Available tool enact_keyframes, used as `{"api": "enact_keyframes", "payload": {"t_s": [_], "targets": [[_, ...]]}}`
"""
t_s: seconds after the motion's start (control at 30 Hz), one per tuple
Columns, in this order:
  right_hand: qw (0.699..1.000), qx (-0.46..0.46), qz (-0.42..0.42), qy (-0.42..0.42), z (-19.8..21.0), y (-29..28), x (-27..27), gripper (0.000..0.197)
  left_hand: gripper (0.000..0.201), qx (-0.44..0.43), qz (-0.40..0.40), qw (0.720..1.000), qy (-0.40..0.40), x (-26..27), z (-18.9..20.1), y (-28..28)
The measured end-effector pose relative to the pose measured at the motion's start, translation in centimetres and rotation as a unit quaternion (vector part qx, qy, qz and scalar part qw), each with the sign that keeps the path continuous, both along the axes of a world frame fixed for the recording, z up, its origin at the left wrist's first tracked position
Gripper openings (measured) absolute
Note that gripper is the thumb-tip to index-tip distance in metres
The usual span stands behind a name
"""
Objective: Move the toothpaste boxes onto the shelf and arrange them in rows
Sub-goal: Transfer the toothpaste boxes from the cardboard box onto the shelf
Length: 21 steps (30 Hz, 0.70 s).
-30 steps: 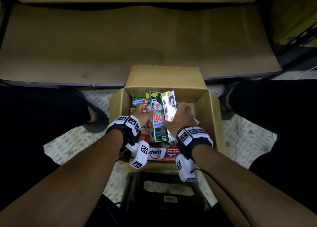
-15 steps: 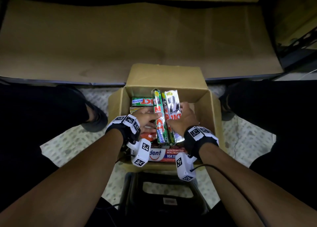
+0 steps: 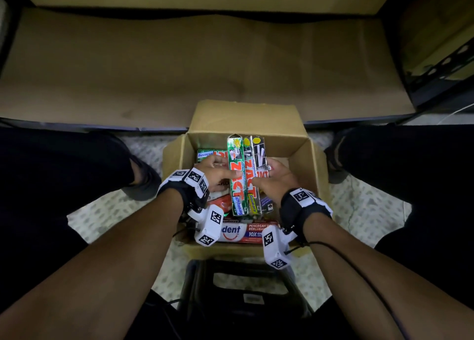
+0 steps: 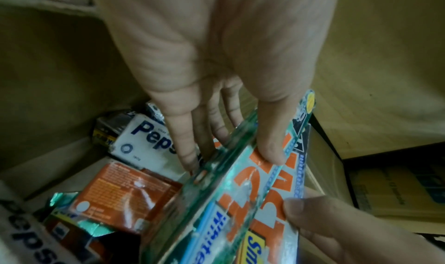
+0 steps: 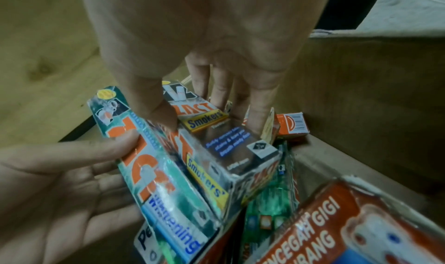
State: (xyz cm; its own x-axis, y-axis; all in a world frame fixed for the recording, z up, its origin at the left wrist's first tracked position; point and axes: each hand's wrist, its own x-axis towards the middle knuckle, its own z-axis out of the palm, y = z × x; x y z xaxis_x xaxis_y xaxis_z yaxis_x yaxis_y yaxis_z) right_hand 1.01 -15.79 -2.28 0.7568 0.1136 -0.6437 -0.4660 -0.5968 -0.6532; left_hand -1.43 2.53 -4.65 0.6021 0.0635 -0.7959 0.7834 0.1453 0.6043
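1. left hand (image 3: 214,171) pinches the green box (image 3: 237,175), thumb on top, fingers under.
2. three boxes bunched side by side, lifted above the carton (image 3: 314,165).
3. right hand (image 3: 274,178) clasps the silver box (image 3: 260,157).
4. shelf (image 3: 179,65) bare; everything left to move, more boxes remain below.
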Motion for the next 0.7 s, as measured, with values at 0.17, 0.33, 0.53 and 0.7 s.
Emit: {"api": "enact_keyframes", "payload": {"t_s": [0.17, 0.33, 0.53, 0.7], "targets": [[1.0, 0.003, 0.013, -0.021, 1.9, -0.5, 0.6, 0.036, 0.062, 0.033, -0.037, 0.998, -0.024, 0.3, 2.8, 0.8], [0.999, 0.028, 0.016, -0.039, 4.7, -1.1, 0.8, 0.048, 0.065, 0.081, -0.069, 0.992, -0.069, -0.2, 5.8, 1.8], [0.995, 0.047, 0.027, -0.082, 8.4, -1.1, 0.2, 0.055, 0.074, 0.1, -0.052, 0.987, -0.111, -1.7, 9.0, 1.9], [0.989, 0.084, 0.005, -0.118, 10.4, -1.3, 0.1, 0.063, 0.092, 0.146, -0.032, 0.975, -0.167, -1.6, 10.8, 1.9]]}}
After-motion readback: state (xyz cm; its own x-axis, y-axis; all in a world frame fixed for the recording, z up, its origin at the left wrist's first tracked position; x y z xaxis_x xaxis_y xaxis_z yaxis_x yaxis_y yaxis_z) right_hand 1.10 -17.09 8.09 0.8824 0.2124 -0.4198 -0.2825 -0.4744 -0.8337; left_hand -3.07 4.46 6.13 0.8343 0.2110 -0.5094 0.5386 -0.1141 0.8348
